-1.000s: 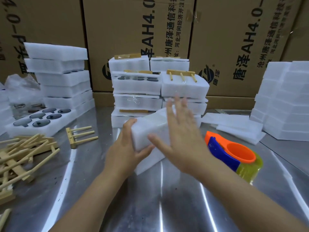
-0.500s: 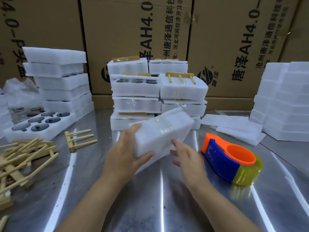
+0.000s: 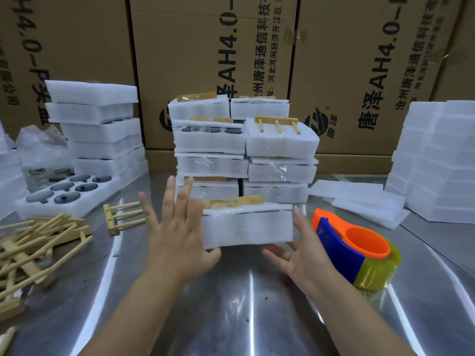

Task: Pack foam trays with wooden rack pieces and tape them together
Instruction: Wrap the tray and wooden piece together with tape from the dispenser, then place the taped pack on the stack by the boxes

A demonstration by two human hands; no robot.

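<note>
Our left hand (image 3: 177, 235): fingers (image 3: 170, 199) straight and splayed, nothing clenched. Palm flat against the left end of the taped foam bundle (image 3: 246, 227), thumb at its lower left corner.

Our right hand (image 3: 302, 255): also released, palm up, fingers (image 3: 299, 220) spread, tips touching the bundle's right end and lower right corner.

So the bundle sits between the two sets of fingers, pressed from the ends, not gripped. Long side faces us, level. We cannot tell whether its underside touches the metal table (image 3: 244, 309) or hangs just above it. On top of the bundle: a wooden strip (image 3: 232, 201) under clear tape.

Just right of the right fingers: tape dispenser (image 3: 354, 250), orange and blue, yellowish roll, lying on the table, untouched.

Just left of the left fingers: single rack piece (image 3: 122, 217), three pegs pointing toward the fingers. Further left: loose pile of rack pieces (image 3: 38, 245). Beyond those: foam tray (image 3: 84, 205) with dark round inserts, and behind it a stack of foam trays (image 3: 97, 129).

Directly past the fingertips: two columns of taped bundles (image 3: 210, 145), one with a three-peg piece (image 3: 279, 123) on top.

Well right of the right fingers: flat foam sheets (image 3: 359, 199), then a tall foam stack (image 3: 437, 160). Cardboard boxes (image 3: 210, 60) at the back.
</note>
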